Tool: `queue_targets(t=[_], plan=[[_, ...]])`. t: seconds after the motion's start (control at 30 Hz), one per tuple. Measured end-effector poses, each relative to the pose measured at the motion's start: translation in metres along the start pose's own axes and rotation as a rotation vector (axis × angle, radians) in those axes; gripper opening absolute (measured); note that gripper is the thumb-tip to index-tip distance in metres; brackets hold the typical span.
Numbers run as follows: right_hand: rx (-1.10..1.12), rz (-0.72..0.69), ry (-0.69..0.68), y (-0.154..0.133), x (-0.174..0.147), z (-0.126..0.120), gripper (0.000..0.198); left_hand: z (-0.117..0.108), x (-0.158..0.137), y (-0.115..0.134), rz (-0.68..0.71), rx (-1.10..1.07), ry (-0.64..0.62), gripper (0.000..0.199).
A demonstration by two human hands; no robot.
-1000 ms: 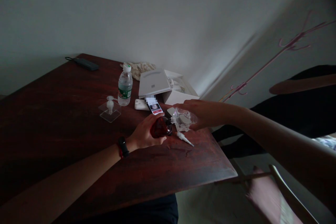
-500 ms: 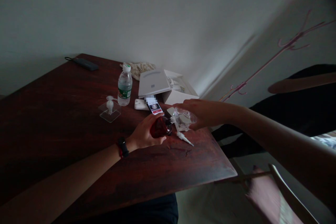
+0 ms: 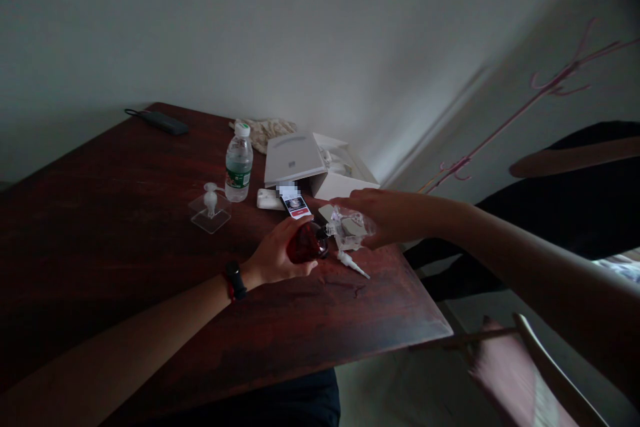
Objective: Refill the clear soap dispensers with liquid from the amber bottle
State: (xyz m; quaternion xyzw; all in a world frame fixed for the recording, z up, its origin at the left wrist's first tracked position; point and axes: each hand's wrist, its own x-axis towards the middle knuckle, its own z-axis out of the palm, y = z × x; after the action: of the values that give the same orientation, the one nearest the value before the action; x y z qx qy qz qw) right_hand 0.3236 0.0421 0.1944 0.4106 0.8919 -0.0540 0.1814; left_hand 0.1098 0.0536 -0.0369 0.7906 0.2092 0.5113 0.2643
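Note:
My left hand [image 3: 270, 255] is wrapped round a dark red bottle [image 3: 303, 245], which is tilted with its dark neck toward the right. In my right hand [image 3: 387, 217] is a clear plastic bottle [image 3: 354, 225], tipped on its side, its mouth up against the red bottle's neck. Whether liquid passes between them I cannot tell. Just below the clear bottle, a white pump top [image 3: 353, 265] with a thin tip lies on the table. A phone [image 3: 297, 203] with a lit screen lies just beyond my left hand.
On the wooden table [image 3: 125, 213] stand a water bottle [image 3: 239, 167] and an open white box [image 3: 295, 157]. A clear square piece with a white pump [image 3: 211, 203] is at the left. Behind are a cloth [image 3: 270, 130] and a black device [image 3: 163, 121]. Another person's arm [image 3: 575, 157] is at right.

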Motion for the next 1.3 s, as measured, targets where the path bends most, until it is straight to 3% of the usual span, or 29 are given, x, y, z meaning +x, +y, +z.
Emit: queue_targets(t=[0.83,1.3], plan=[[-0.059,-0.001,-0.003,-0.0015,0.0007,-0.0021,0.103,-0.0002,-0.001,-0.0001,-0.033,-0.022,0.0,0.082],[-0.056,-0.003,0.011,-0.0046,0.001,-0.0028,0.097,-0.0003,-0.001,-0.0006,-0.032,-0.032,-0.012,0.084]])
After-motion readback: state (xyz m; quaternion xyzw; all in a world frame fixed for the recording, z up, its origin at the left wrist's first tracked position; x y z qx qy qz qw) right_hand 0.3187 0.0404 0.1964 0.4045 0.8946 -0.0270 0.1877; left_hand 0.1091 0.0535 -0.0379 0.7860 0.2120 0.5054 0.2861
